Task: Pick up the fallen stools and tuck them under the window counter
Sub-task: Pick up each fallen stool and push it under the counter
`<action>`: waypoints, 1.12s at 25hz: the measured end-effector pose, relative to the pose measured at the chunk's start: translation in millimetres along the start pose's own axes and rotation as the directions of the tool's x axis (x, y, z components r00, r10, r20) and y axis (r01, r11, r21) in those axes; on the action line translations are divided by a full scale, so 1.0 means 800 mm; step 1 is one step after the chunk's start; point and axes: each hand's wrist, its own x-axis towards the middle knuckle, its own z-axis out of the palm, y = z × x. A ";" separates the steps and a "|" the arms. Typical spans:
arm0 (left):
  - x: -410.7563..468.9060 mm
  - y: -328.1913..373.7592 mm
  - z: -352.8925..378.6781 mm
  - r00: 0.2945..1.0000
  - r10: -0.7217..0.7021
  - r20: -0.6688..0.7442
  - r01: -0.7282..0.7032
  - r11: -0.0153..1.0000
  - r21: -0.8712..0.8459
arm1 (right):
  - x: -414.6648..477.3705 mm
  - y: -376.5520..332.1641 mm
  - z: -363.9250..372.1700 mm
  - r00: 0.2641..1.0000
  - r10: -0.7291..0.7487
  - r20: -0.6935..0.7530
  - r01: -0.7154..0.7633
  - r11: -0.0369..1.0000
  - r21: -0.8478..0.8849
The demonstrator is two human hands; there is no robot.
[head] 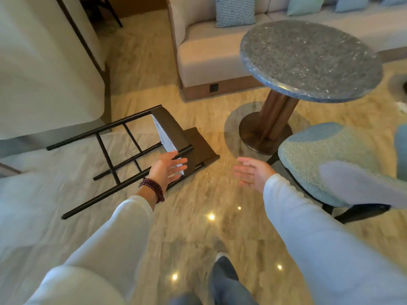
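Reaching for item one: stool (132, 150), toppled on its side on the floor at ten o'clock of my feet. Left hand (168, 170) fingers spread, over its seat end; right hand (253, 172) fingers loosely spread, empty. I'd grip frame near the seat, both hands, then lift upright.

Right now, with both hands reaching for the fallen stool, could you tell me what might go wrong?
The stool lies on its side on a glossy floor, so its legs may skid when lifted. Swinging it upright could knock the round table or the blue chair nearby. Neither the left hand nor the right hand has a grip yet.
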 end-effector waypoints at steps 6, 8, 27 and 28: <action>0.107 0.035 0.057 0.999 -0.025 -0.039 0.024 0.999 -0.043 | 0.117 -0.086 -0.037 0.999 0.037 -0.001 -0.037 0.999 -0.033; 0.141 0.044 0.068 0.999 -0.036 -0.040 0.033 0.997 -0.063 | 0.154 -0.103 -0.042 0.999 0.046 -0.007 -0.046 0.998 -0.034; 0.562 -0.034 0.160 0.931 -0.338 -0.139 0.306 0.929 -0.208 | 0.612 -0.135 -0.102 0.941 0.339 -0.025 -0.339 0.933 -0.117; 0.579 -0.051 0.164 0.920 -0.354 -0.168 0.311 0.921 -0.233 | 0.634 -0.127 -0.109 0.934 0.356 -0.030 -0.357 0.924 -0.138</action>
